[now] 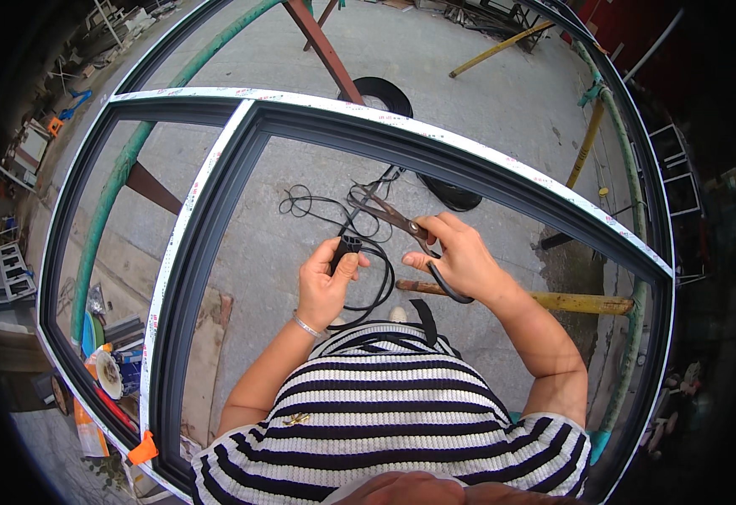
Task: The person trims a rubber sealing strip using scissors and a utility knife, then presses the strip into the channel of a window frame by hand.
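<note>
My left hand pinches the blocky end of a black rubber strip between thumb and fingers. From there the strip hangs in loops toward my waist. My right hand grips a pair of scissors with worn brown blades and dark handles, one loop hanging below the palm. Its blades point up and left, slightly beyond the held end; whether they touch the strip I cannot tell. Around both hands runs a large dark grey window frame with white printed film on its faces.
Thin black strip lies tangled on the concrete floor beyond my hands. Green pipes, a yellow pole and a red-brown beam stand under the frame. Mixed goods crowd the lower left, near an orange piece on the frame.
</note>
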A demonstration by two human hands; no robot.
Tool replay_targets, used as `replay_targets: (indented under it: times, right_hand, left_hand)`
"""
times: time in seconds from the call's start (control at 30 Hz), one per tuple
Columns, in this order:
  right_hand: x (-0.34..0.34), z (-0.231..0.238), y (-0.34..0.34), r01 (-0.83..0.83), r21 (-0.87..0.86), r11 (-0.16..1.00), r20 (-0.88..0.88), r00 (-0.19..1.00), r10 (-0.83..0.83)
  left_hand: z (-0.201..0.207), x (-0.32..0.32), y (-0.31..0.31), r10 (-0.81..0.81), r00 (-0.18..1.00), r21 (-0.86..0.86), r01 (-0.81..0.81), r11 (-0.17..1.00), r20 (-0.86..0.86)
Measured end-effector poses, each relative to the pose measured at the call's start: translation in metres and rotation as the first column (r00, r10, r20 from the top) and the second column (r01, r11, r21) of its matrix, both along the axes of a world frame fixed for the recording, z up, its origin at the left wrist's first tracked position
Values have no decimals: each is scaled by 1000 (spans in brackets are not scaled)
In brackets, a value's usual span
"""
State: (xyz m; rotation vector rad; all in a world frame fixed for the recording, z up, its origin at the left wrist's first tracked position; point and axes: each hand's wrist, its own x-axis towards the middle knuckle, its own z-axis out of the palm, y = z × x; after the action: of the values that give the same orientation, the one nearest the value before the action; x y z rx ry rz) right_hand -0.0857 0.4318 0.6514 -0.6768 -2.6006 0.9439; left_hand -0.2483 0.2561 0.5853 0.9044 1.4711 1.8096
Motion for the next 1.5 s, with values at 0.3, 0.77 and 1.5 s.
replay_targets:
  times: [0.3,0.77,1.5]
  right_hand:
    - [-6,13,-25,-160,348,924,-40,982,185]
    - [-6,12,-20,-204,419,885,18,976,216]
    - [-5,6,1,-169,317,933,15,985,174]
  left_hand:
    - [6,1,3,-29,1000,20,29,999,-7]
    - [8,1,1,-45,998,-14,44,999,-44]
    - [1,-4,5,-51,999,-10,51,999,-20]
